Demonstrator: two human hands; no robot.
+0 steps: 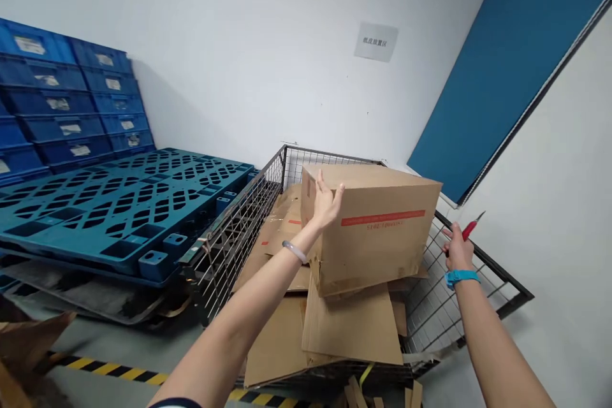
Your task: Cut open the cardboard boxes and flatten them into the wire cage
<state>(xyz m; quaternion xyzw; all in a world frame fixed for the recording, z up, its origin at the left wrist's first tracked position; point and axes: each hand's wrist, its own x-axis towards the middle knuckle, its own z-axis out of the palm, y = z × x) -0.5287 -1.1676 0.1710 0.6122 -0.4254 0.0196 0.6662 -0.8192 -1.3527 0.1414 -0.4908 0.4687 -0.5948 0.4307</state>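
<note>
Holding the cardboard box [377, 229] by its left top corner with my left hand [326, 204], fingers spread flat on the side panel and thumb hooked over the top edge. It's a press-and-pinch hold on the box, not a closed fist. The box sits tilted over the wire cage [248, 204], resting on the flattened cardboard sheets [351, 325] piled inside, open flaps hanging down at the bottom. A red stripe with upside-down print runs across the face toward me.

My right hand [458, 250] is closed around a red-handled cutter [472, 227], tip pointing up and away to the right. It is near the box's right edge, not touching it, above the cage's far rail. Blade state: too small to tell.

To do this well, I judge the box needs steadying with the left palm so it doesn't slide off the stack, and the cutter tip should stay turned away from the left wrist and bracelet [294, 250]. One-corner hold looks weak; the box could pivot.

Pose: left arm long, reaching forward and up from the lower left, wrist bent back slightly. Right arm extended from the lower right, wrist straight, blue wristband [460, 277] showing.

Blue pallets [115, 204] sit left of the cage, blue crates [62, 102] stacked behind.
</note>
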